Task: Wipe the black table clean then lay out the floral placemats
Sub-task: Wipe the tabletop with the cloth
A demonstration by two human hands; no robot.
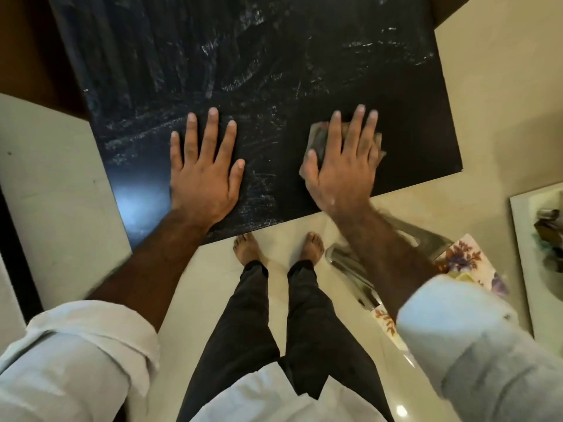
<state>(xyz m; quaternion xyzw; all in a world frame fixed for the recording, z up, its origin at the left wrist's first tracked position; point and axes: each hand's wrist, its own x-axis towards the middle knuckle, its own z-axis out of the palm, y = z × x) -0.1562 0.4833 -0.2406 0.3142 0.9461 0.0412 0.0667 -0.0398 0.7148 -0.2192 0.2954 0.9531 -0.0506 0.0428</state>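
Wiping stage; placemats not yet laid.

Left hand [204, 175]: flat on the glossy black rectangular table [274, 71], fingers straight and spread, holding nothing; reads as a brace.

Right hand [344, 166]: palm down with straight fingers, pressing a crumpled grey-brown wiping cloth [316, 138] onto the tabletop near the front edge. The hands are apart, side by side.

Surface: pale streaks and smears cover the far and left areas. The near right corner beside the cloth looks darker and unstreaked, but I cannot tell whether it is dry or already wiped.

Floral placemats [463, 260], pale with purple and orange flowers: off the table, low on the person's right side, next to a shiny metal frame [350, 263]. The right forearm and sleeve cover them in part. Their visible long axis runs diagonally, from far right toward near centre.

Judgement: the right hand is clearly nearer. Fetching them would mean turning right and reaching down, once the cloth is put aside.
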